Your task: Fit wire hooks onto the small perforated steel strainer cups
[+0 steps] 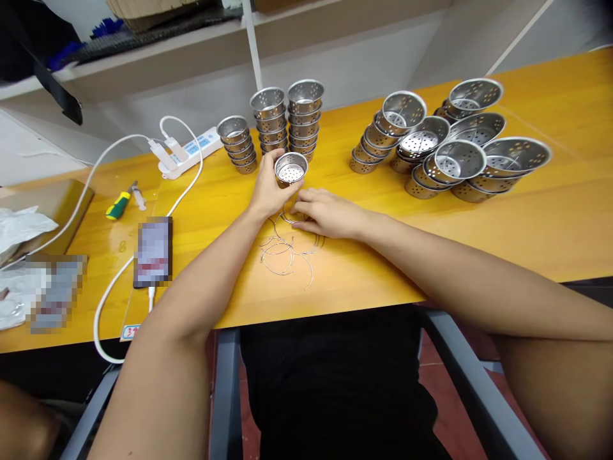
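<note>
My left hand (269,186) is closed around a small perforated metal cup (291,168), its opening facing up and toward me. Just to the right and nearer to me, my right hand (320,212) rests low over the table with curved fingers at several thin wire rings (278,255). Whether a wire lies between those fingertips is too small to tell. Behind the held cup stand stacks of similar cups (305,115). More stacks (454,160) lean at the right, tilted toward the right.
A phone (153,252) with a white cable lies on the orange table (364,275) at the left. Beyond it are a green-yellow screwdriver (118,206), a small syringe (138,197) and a power strip (191,153). Plastic bags and a box sit at the far left.
</note>
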The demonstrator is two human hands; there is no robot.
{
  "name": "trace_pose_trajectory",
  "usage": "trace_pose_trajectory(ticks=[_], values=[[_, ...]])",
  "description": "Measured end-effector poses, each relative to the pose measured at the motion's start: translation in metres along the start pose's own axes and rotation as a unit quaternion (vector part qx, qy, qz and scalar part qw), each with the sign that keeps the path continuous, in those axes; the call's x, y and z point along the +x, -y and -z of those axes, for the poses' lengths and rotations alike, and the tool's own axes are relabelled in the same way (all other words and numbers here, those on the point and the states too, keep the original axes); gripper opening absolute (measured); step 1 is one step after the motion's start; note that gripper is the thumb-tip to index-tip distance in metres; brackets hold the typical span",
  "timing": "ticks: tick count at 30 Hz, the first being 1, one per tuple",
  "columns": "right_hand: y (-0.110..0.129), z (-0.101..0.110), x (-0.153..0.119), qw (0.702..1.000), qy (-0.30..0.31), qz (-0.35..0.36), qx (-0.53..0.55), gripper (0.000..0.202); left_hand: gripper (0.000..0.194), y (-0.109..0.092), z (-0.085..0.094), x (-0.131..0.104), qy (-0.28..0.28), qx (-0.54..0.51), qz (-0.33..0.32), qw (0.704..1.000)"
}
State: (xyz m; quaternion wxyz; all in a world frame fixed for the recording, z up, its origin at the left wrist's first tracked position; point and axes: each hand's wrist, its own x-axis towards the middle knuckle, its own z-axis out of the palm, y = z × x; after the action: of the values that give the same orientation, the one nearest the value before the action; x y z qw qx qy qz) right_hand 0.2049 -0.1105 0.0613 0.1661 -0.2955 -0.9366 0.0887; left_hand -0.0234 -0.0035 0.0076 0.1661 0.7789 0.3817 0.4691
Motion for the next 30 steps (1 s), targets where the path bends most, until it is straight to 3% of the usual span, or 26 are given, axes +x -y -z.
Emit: trace_pose_trajectory(ticks=[10, 15, 19, 22, 26, 30], values=[[0.003, 0.006, 0.001, 0.997, -0.004, -0.044, -0.068, 0.026, 0.097, 0.003, 0.000, 0.000, 0.004, 0.007, -0.012, 1.000], [-0.004, 0.027, -0.008, 0.998, -0.044, -0.026, 0.032, 0.017, 0.106, 0.012, 0.001, 0.003, -0.021, 0.013, -0.033, 0.999], [-0.010, 0.047, -0.018, 0.990, -0.091, -0.014, 0.106, 0.013, 0.101, 0.013, 0.003, 0.005, -0.036, 0.019, -0.054, 0.998], [-0.016, 0.051, -0.019, 0.969, -0.187, -0.084, 0.138, 0.025, 0.097, 0.009, 0.004, 0.004, -0.039, 0.021, -0.052, 0.998], [-0.036, 0.041, -0.014, 0.911, -0.318, -0.205, 0.162, 0.054, 0.096, 0.000, 0.005, 0.004, -0.036, -0.004, -0.037, 0.999], [-0.063, 0.032, -0.011, 0.879, -0.354, -0.273, 0.165, 0.079, 0.091, -0.013, 0.005, 0.004, -0.030, -0.020, -0.040, 0.999]])
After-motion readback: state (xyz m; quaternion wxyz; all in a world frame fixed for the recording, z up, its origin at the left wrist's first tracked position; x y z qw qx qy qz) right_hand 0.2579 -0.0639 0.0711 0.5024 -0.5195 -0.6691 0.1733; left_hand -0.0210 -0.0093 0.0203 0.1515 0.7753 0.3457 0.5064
